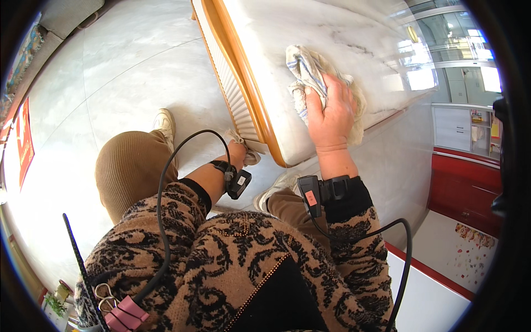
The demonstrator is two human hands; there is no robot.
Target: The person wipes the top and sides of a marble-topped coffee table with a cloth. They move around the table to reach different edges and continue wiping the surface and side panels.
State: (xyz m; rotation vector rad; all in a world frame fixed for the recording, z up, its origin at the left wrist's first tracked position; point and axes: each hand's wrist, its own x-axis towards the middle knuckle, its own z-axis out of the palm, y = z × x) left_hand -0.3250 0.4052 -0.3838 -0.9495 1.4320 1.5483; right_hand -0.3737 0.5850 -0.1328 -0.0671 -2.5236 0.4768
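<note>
A crumpled white cloth with blue stripes (pixel 309 68) lies on the glossy marble-patterned top of a piece of furniture (pixel 265 45). My right hand (pixel 334 110) grips it from above, fingers bent into its folds. Lower down, by the near left corner of the furniture, my left hand (pixel 237 152) is closed around a second, beige cloth (pixel 251 157), beside the ribbed cream side panel (pixel 240 108). Its fingers are partly hidden. Orange-brown wooden trim (pixel 249 95) runs along the edge between top and panel.
Pale tiled floor (pixel 112 79) stretches at the left, with my shoe (pixel 165 122) on it. A couch (pixel 62 16) stands at the upper left. Red-and-white cabinets (pixel 460 166) are at the right. Black cables run from the wrist devices past my sleeves.
</note>
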